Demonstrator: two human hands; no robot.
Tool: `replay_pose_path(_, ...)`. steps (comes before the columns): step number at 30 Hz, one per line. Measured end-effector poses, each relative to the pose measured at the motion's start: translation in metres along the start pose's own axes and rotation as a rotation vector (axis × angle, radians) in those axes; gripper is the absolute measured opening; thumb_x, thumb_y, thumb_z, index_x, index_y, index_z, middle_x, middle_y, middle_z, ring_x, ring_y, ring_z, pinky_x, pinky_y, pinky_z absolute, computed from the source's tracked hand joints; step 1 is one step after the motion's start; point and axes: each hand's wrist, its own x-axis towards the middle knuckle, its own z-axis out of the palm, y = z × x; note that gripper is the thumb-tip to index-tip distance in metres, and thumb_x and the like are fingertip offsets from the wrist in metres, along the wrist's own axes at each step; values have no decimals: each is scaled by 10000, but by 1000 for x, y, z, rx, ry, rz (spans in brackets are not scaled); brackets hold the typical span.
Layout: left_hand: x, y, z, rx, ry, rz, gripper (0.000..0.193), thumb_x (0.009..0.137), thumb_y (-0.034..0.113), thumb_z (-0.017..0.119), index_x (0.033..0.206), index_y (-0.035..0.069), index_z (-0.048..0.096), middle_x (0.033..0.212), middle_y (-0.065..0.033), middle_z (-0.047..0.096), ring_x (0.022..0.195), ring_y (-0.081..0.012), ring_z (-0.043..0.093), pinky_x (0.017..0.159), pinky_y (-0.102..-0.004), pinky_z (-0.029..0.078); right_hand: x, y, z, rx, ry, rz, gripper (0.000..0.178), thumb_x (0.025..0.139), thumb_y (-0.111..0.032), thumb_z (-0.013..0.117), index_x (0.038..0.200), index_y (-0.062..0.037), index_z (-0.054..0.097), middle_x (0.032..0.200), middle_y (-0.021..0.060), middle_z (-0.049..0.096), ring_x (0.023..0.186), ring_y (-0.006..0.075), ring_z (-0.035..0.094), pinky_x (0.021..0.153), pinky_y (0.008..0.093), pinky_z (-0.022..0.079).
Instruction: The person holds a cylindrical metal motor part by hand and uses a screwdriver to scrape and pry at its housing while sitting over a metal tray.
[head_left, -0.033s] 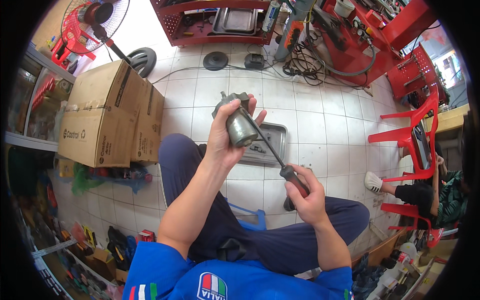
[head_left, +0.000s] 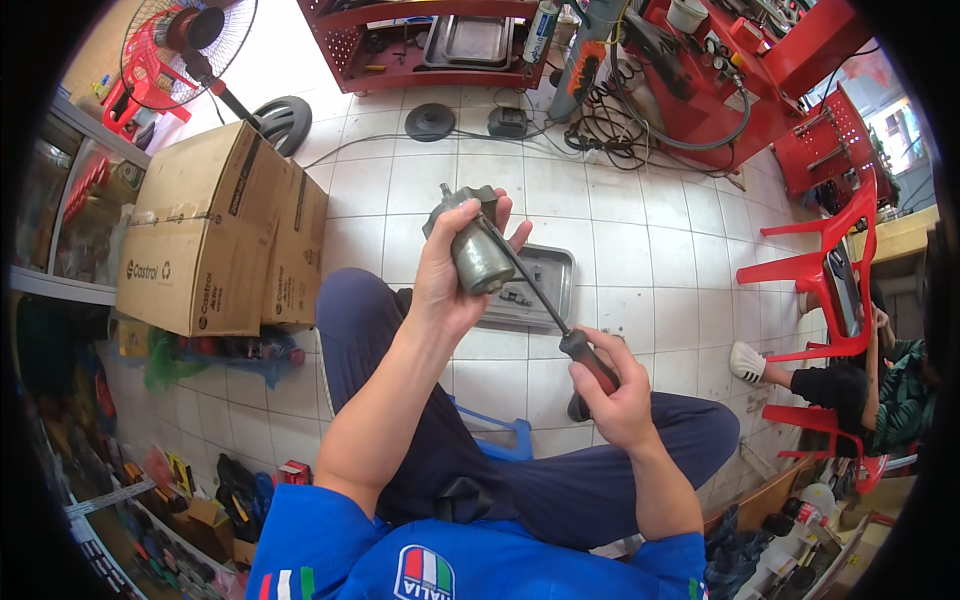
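Grimy grey metal cylinder (head_left: 478,252), upright

Open tiled floor (head_left: 640,250) ahead of and right of both hands, passable up to the red chair (head_left: 820,270). Metal tray (head_left: 545,290) sits on the floor directly beneath the left hand (head_left: 450,270). Cardboard boxes (head_left: 215,230) block far left. Cable tangle (head_left: 610,130) and red shelf (head_left: 420,50) block far ahead.

Left hand (head_left: 447,268), centre of frame, wraps a grey metal cylindrical part (head_left: 478,252) held above the lap. Right hand (head_left: 617,390), lower right of centre, closes round the screwdriver (head_left: 560,330) handle, its shaft angled up to the part. Behind, a metal tray (head_left: 545,285) lies on the tiled floor (head_left: 640,230); cardboard boxes (head_left: 215,230) stand at left.
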Motion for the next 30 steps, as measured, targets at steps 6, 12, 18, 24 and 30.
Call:
replay_pose_path(6,1,-3,0,32,38,-18,334,874,150,698,1142,36,534,1125,-75,605,1091,-157,621,1024,-465,528,3,-7,-6,-156,40,-97,422,900,-41,674,1305,-8,559,981,132,729,898,144,698,776,247,522)
replay_pose_path(12,-1,-4,-2,66,37,7,396,877,134,688,1186,39,459,1210,-124,583,1081,-149,645,1020,-460,525,3,-4,-3,-278,115,-210,418,871,-38,707,1271,-7,589,979,153,725,883,187,722,748,271,552)
replay_pose_path(18,-1,-1,-7,93,51,54,446,883,147,691,1231,8,449,1200,-108,573,1000,-118,642,888,-353,575,8,-2,6,-467,236,-435,416,839,-45,734,1239,-25,622,959,149,715,783,229,726,669,299,570)
replay_pose_path(24,0,4,-14,21,-3,31,492,891,160,684,1266,-43,440,1129,-83,557,910,-100,621,805,-289,582,6,-8,12,-530,284,-467,433,826,-63,745,1243,-43,630,903,133,708,700,230,710,613,311,559)
replay_pose_path(30,-7,7,-3,74,-25,37,458,889,167,691,1251,-20,484,1092,-75,571,894,-101,614,800,-285,577,5,-6,13,-447,232,-409,402,861,-73,717,1237,-22,582,901,134,712,684,188,703,579,294,535)
